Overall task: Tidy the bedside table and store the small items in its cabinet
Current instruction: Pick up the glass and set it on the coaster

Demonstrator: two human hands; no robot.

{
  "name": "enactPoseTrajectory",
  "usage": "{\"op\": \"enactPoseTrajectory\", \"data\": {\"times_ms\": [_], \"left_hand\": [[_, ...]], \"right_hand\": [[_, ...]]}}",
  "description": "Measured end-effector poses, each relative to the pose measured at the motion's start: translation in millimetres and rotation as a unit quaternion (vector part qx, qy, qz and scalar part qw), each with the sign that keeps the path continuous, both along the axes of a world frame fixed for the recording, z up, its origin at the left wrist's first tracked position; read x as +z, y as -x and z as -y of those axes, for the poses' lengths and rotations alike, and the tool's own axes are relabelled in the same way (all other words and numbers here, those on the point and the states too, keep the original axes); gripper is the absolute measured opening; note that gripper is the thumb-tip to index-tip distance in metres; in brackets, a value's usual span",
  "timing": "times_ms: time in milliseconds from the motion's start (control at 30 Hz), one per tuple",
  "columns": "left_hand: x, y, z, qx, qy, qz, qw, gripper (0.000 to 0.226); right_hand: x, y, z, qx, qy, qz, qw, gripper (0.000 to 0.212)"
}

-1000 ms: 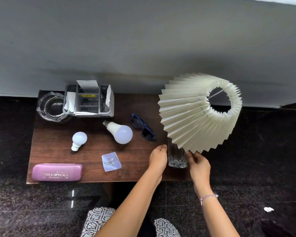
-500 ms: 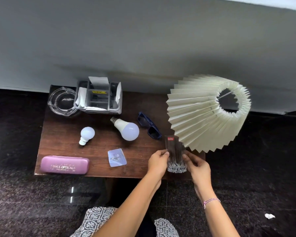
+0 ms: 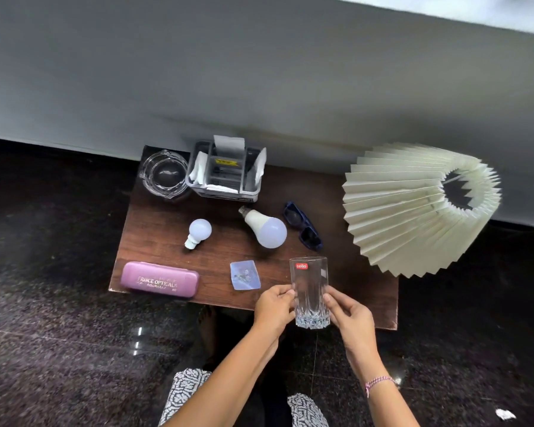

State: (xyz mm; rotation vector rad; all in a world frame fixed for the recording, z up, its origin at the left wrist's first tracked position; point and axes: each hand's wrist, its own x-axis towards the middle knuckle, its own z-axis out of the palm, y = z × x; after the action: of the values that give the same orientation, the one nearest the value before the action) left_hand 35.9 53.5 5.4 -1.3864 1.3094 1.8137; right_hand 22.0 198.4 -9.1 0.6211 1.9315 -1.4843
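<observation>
A tall clear drinking glass (image 3: 309, 291) with a red sticker is held upright just above the front edge of the dark wooden bedside table (image 3: 173, 254). My left hand (image 3: 273, 308) grips its left side and my right hand (image 3: 349, 318) its right side. On the table lie a pink spectacle case (image 3: 159, 280), a small white bulb (image 3: 198, 232), a larger bulb (image 3: 265, 229), blue sunglasses (image 3: 302, 226) and a small clear packet (image 3: 244, 275). The cabinet is hidden under the tabletop.
A glass ashtray (image 3: 164, 174) and a grey organiser tray (image 3: 225, 171) with papers stand at the back left. A cream pleated lampshade (image 3: 413, 208) leans over the table's right side. A grey wall runs behind; dark polished floor lies around.
Both hands have lifted the glass off the table and drawn it toward the front edge, out from under the lampshade. The view has shifted, so the table sits further right.
</observation>
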Motion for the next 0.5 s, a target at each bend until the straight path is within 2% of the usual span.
{"op": "enactPoseTrajectory", "data": {"times_ms": [233,500], "left_hand": [[5.5,-17.2,39.3,0.016,0.035,0.018,0.999,0.021],[12.9,-33.8,79.3,0.045,0.068,0.021,0.996,0.013]], "right_hand": [[8.1,-9.8,41.4,0.030,0.026,0.025,0.999,0.014],[10.9,-16.7,88.4,0.060,0.024,0.030,0.997,0.018]]}}
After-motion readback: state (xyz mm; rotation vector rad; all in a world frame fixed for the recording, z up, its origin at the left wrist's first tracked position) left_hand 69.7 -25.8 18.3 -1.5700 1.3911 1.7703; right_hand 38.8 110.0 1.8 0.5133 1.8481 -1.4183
